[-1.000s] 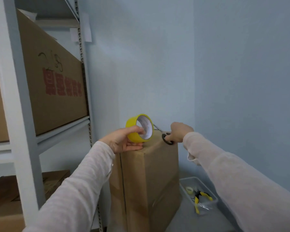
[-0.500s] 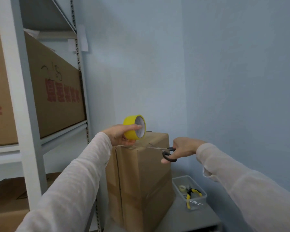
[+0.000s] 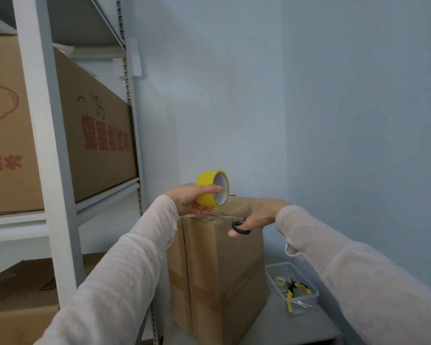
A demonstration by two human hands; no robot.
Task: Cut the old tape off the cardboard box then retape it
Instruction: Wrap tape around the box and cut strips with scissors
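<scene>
Head view of a pale blue wall corner: grey shelving rack (image 3: 57, 170) with a printed carton (image 3: 97, 135) at left, then a grey table (image 3: 296, 329) bearing the cardboard box (image 3: 222, 270) toward its left edge and a clear tub (image 3: 271, 272) rightward. Against half a second ago, right hand (image 3: 261, 212) and scissors (image 3: 241, 232) further left, now over the box top. Box upright, long axis vertical; left hand (image 3: 192, 200) curled round the yellow tape roll (image 3: 207, 189) above its top left corner, right fingers hooked through black handles, blades pointing left.

Grey table (image 3: 284, 328), tall cardboard box (image 3: 222, 270) upright on it, clear tub (image 3: 281, 267) just beside, R side
</scene>
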